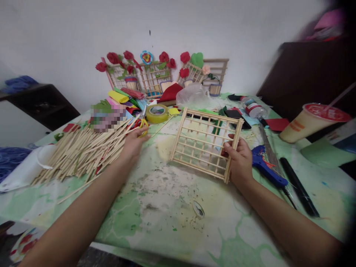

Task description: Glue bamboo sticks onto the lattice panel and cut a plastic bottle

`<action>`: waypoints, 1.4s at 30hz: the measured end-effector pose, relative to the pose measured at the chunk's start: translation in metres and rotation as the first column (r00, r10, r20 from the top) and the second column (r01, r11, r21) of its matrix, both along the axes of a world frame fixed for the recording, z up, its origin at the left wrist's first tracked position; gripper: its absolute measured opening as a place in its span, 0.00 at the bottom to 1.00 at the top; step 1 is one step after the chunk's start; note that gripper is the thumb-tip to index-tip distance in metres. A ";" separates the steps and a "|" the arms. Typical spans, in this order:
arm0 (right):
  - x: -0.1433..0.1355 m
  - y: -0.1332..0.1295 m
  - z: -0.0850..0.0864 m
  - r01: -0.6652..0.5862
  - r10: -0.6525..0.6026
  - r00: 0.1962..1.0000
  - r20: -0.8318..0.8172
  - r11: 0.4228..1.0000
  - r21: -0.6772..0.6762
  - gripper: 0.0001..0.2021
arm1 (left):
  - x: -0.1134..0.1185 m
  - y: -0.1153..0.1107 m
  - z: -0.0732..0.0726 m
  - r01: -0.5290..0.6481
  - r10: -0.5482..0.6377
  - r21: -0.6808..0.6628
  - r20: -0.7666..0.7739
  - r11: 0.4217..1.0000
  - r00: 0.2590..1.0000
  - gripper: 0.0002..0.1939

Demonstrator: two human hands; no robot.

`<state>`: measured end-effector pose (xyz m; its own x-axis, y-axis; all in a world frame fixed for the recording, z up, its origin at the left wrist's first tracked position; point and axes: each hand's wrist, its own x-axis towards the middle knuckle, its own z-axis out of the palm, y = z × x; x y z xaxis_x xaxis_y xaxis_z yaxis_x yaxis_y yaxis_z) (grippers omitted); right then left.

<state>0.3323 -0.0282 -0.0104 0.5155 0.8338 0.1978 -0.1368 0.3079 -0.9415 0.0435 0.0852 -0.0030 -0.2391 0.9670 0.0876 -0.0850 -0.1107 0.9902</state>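
Note:
My right hand (239,160) grips the right edge of a small wooden lattice (204,142) made of thin sticks, its thumb on the front. The lattice is tilted up above the table. My left hand (134,144) reaches to the right end of a heap of wooden sticks (80,148). Its fingers are stretched out beside yellow-handled scissors (143,128), touching or very close to them; I cannot tell which. A roll of yellowish tape (157,113) lies just beyond that hand.
Lattices with paper flowers (155,74) lean on the back wall. To the right are a blue glue gun (267,168), a black rod (299,187), a plastic bottle (253,107) and a lidded drink cup (308,120). A white container (27,167) lies at the left.

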 end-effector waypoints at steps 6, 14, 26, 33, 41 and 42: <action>-0.005 -0.006 0.008 -0.127 0.123 0.989 -0.087 0.991 -0.041 0.17 | 0.031 -0.039 0.005 0.471 -0.459 -0.061 0.146 0.880 0.876 0.24; -0.009 -0.011 0.003 -0.300 0.300 0.954 -0.027 0.954 -0.011 0.16 | 0.053 -0.076 0.013 0.688 -0.574 -0.332 0.383 0.645 0.724 0.11; 0.005 0.001 -0.005 -0.163 0.164 0.981 0.104 0.986 -0.020 0.12 | 0.032 -0.042 0.020 0.319 -0.170 -0.254 0.475 0.913 0.864 0.06; 0.014 0.005 0.010 0.177 -0.152 0.966 -0.207 0.978 0.112 0.11 | 0.026 -0.028 0.012 0.168 0.039 -0.292 0.591 0.941 0.806 0.08; -0.009 0.000 -0.003 -0.244 0.234 0.966 -0.110 0.966 -0.085 0.22 | 0.045 -0.053 0.015 0.335 -0.170 -0.240 0.522 0.911 0.836 0.05; -0.013 -0.002 -0.005 -0.308 0.298 0.948 -0.112 0.947 -0.089 0.23 | 0.048 -0.058 0.014 0.361 -0.199 -0.244 0.508 0.900 0.838 0.04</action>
